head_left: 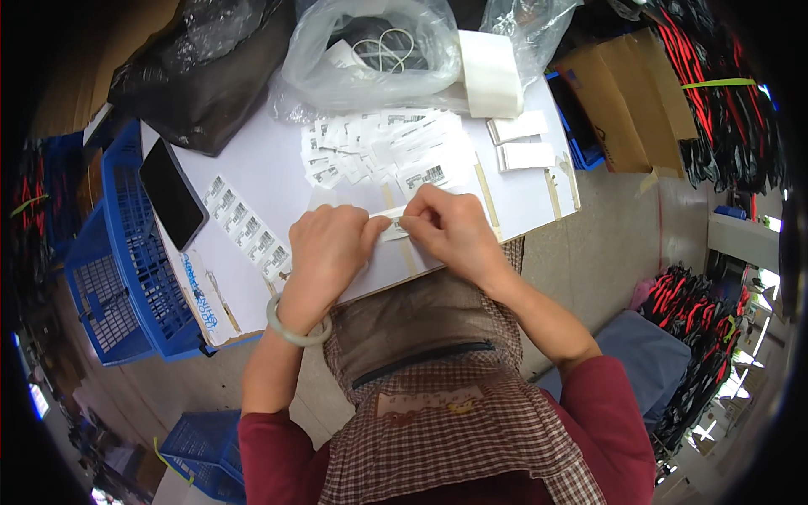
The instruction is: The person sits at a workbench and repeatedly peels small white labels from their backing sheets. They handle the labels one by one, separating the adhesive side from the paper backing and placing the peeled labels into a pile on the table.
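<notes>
Over the near edge of the white board, my left hand [331, 248] and my right hand [457, 231] meet at a small white label [392, 234]. Thumb and fingers of each hand are pinched on it; my fingers cover part of its face. Just beyond them lies a spread pile of printed white labels [370, 147], one of which, with a barcode [425, 178], sits right above my right hand. To the left, a strip of barcode stickers [244, 223] lies flat, its near end by my left wrist.
A black phone [174, 195] lies at the board's left, beside blue crates [126, 261]. Clear plastic bags [370, 71] and a dark bag [202, 76] stand at the back. White card stacks [523, 156] lie right, near a cardboard box [627, 101].
</notes>
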### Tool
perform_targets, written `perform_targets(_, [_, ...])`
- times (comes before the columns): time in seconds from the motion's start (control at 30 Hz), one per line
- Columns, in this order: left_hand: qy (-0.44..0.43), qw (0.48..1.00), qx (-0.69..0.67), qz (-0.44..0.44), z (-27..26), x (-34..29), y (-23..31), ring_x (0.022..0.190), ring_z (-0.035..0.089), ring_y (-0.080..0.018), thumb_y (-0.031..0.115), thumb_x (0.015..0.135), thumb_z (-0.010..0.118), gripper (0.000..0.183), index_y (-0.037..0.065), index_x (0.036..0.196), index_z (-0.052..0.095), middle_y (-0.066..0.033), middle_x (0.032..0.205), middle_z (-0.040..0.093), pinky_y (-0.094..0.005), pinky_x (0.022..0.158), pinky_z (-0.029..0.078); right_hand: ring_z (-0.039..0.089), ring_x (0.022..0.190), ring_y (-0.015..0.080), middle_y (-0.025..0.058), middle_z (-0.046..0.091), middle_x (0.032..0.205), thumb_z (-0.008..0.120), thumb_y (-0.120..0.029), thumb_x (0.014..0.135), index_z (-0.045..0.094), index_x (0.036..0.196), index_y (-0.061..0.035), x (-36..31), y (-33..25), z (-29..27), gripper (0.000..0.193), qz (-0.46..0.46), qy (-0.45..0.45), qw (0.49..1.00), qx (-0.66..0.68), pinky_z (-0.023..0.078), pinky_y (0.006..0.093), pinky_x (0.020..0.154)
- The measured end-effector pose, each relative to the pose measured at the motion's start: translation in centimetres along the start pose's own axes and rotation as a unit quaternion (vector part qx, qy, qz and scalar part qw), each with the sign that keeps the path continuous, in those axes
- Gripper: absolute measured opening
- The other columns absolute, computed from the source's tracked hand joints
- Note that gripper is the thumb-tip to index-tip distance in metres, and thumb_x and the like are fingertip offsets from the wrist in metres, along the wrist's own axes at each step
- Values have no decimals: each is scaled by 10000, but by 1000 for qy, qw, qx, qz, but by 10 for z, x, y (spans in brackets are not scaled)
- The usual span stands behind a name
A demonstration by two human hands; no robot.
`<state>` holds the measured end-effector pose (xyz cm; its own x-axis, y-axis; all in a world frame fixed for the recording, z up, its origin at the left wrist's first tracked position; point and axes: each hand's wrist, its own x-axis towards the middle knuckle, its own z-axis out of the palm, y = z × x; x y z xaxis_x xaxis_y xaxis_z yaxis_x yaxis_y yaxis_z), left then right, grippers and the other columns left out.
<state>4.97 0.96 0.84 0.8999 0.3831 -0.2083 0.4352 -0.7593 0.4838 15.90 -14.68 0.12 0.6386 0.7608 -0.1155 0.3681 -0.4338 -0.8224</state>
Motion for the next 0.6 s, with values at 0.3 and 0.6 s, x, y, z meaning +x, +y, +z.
perform_targets(0.3, [1,999,25,38,4,57,16,461,580,-253,293,783,726,280,48,649,733,-88,500,607,-376,510,441,622,527,247,100,617,592,767,-215,784,599,783,-23,44,6,-33,255,-41,22,964,-261,483,348,525])
perform_targets(0.6, [-69,995,-30,-72,-9,44,10,473,593,-238,321,801,718,317,47,642,730,-79,505,610,-366,524,447,619,530,271,100,609,583,803,-292,736,545,757,-47,21,13,-48,356,3,100,981,-168,474,377,535])
